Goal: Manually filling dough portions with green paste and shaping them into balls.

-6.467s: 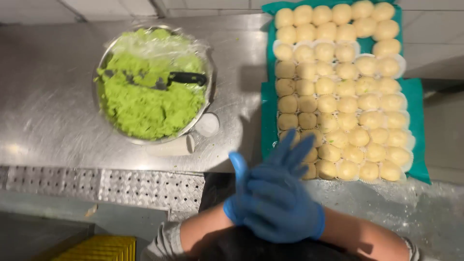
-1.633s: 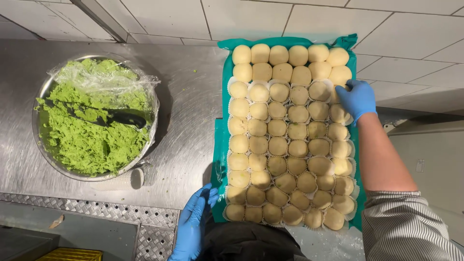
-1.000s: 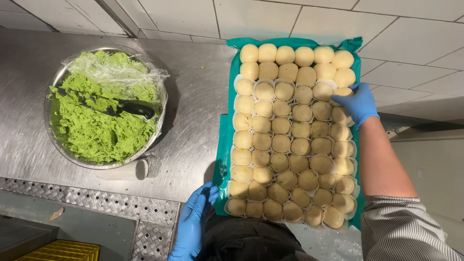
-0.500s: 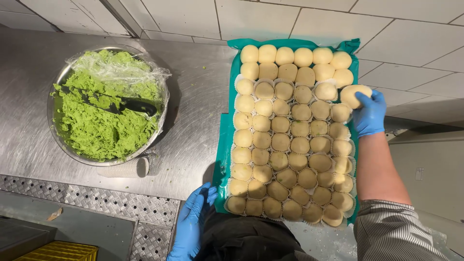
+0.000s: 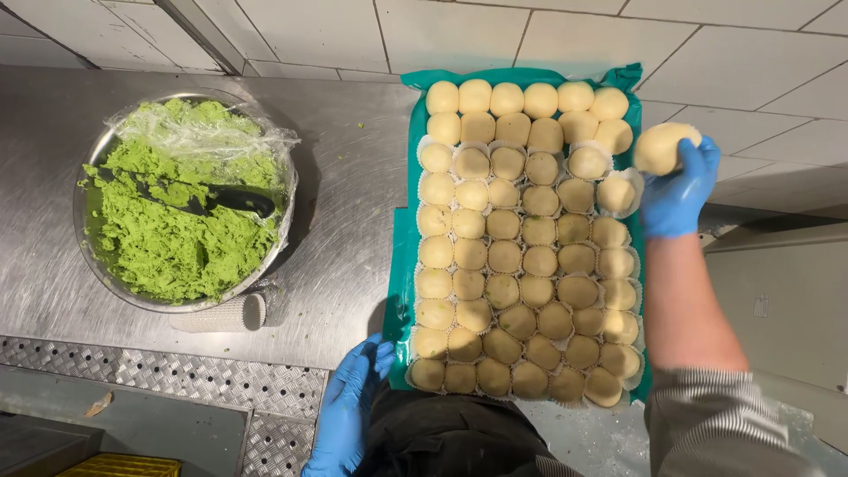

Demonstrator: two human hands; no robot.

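A green tray [image 5: 399, 265] on the steel counter carries several rows of pale round dough balls [image 5: 521, 256], many in white paper cups. My right hand [image 5: 678, 190], in a blue glove, holds one dough ball [image 5: 658, 146] lifted just off the tray's far right edge. My left hand [image 5: 349, 408], also blue-gloved, rests with fingers apart at the tray's near left corner, touching the counter edge.
A metal bowl [image 5: 106, 291] of bright green paste with crumpled plastic film and a black-handled tool [image 5: 221, 199] stands left of the tray. A ribbed white roll [image 5: 221, 314] lies by the bowl. White tiled wall runs behind; a perforated steel strip [image 5: 168, 375] edges the counter.
My right hand picked one dough ball from the tray's upper right rows and drew it out to the right. My left hand stayed at the tray's near corner.
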